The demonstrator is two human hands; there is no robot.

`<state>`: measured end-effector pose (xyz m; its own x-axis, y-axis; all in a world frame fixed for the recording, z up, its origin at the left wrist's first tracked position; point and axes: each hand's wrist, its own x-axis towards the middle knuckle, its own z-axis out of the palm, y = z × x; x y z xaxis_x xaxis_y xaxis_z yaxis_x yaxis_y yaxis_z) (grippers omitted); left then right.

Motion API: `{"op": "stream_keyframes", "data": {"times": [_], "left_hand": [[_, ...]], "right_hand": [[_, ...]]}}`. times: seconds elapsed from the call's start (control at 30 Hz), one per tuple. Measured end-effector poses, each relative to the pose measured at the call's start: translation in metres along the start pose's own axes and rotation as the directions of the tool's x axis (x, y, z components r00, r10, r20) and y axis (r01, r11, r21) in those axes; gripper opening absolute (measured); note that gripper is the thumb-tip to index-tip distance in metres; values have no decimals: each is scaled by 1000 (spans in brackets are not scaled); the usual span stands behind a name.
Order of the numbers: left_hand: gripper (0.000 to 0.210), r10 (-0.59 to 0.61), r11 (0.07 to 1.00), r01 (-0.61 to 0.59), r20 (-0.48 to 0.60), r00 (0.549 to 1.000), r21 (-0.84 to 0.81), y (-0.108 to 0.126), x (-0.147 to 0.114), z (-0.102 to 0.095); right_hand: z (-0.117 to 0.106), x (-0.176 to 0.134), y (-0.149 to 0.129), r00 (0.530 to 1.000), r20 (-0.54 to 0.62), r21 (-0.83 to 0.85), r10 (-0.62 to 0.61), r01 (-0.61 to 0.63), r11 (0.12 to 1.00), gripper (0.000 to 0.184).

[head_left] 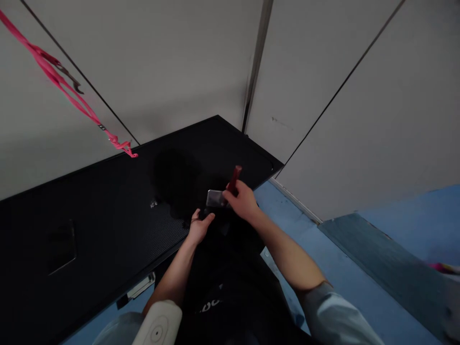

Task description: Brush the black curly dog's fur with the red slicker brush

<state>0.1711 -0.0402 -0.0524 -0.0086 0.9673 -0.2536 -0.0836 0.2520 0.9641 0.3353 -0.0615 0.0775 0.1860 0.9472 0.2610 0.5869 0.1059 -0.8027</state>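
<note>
A black, fluffy dog (174, 167) is on the dark ribbed tabletop (158, 242); its outline melts into the table and my black apron. My right hand (244, 201) is closed around a slicker brush (234, 179) with a red handle. The brush's flat metal head (214, 198) points left, over the dark fur. Just below and left of it, my left hand (201, 227) grips dark fur, thumb on top. Which part of the dog it holds is too dark to tell.
A pink cord (82, 105) with a metal hook hangs at the upper left. On the table lie a dark phone (63, 249) and a small pale tuft (154, 204). Pale wall panels (179, 48) stand behind. A white rounded object (158, 323) juts up at the bottom. The floor (287, 215) is blue.
</note>
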Motion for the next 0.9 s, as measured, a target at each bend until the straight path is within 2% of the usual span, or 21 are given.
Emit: {"op": "stream_keyframes", "data": {"times": [0.1, 0.13, 0.17, 0.27, 0.3, 0.33, 0.4, 0.43, 0.47, 0.53, 0.57, 0.6, 0.63, 0.7, 0.73, 0.77, 0.83, 0.87, 0.9], "left_hand": [[44, -17, 999, 18, 30, 999, -31, 3, -3, 0], [43, -20, 999, 23, 59, 998, -45, 4, -4, 0], [43, -25, 998, 30, 80, 996, -54, 6, -5, 0], [45, -16, 999, 20, 77, 997, -50, 10, -7, 0], [46, -3, 999, 6, 67, 998, -45, 11, -7, 0], [47, 12, 999, -10, 56, 998, -40, 12, -8, 0], [46, 39, 999, -37, 47, 998, -38, 13, -9, 1], [45, 45, 998, -42, 53, 998, -43, 13, -9, 1], [44, 46, 998, -43, 64, 997, -50, 13, -9, 2], [43, 42, 998, -37, 90, 995, -56, 13, -10, 2], [43, 44, 998, -40, 90, 995, -54, 14, -11, 2], [44, 50, 998, -46, 85, 995, -49, 14, -11, 2], [44, 58, 998, -55, 81, 995, -43, 15, -11, 2], [43, 67, 997, -65, 85, 994, -33, 15, -12, 1], [41, 61, 998, -59, 96, 993, -26, 15, -12, 0], [40, 49, 999, -47, 111, 993, -20, 15, -12, 0], [41, 34, 999, -33, 117, 993, -16, 14, -12, -1], [42, 35, 999, -34, 105, 994, -17, 13, -11, -1], [44, 38, 999, -36, 90, 995, -22, 13, -11, -1]], "right_hand": [[-1, -3, 1, 964, -265, -7, 29, -32, 999, 17], [-2, -5, 0, 958, -284, -5, 30, -32, 999, 17], [-2, -7, -1, 970, -240, -4, 30, -32, 999, 16], [-4, -8, -2, 999, 24, -19, 33, -33, 999, 13], [-6, -7, -1, 999, 21, -32, 37, -37, 999, 13], [-9, -5, -1, 997, -62, -47, 46, -49, 998, 15], [-14, -1, -1, 953, -297, -52, 58, -77, 996, 18], [-15, 0, -2, 942, -333, -42, 51, -69, 997, 19], [-15, 1, -3, 958, -284, -29, 38, -48, 998, 18], [-12, 2, -4, 999, -52, -2, 11, -11, 1000, 14], [-11, 3, -4, 999, 35, 3, 8, -8, 1000, 13], [-10, 5, -3, 999, 49, -3, 14, -14, 1000, 13], [-10, 6, -3, 999, -18, -14, 27, -28, 1000, 14], [-11, 8, -2, 972, -230, -20, 38, -44, 999, 17], [-12, 9, -1, 963, -267, -14, 23, -28, 999, 18], [-12, 8, -1, 974, -228, -4, -2, 1, 1000, 18], [-11, 8, 0, 999, -12, 25, -43, 43, 999, 14], [-10, 8, 0, 996, 73, 31, -42, 40, 999, 13], [-10, 9, 1, 996, 88, 26, -24, 21, 999, 13]]}}
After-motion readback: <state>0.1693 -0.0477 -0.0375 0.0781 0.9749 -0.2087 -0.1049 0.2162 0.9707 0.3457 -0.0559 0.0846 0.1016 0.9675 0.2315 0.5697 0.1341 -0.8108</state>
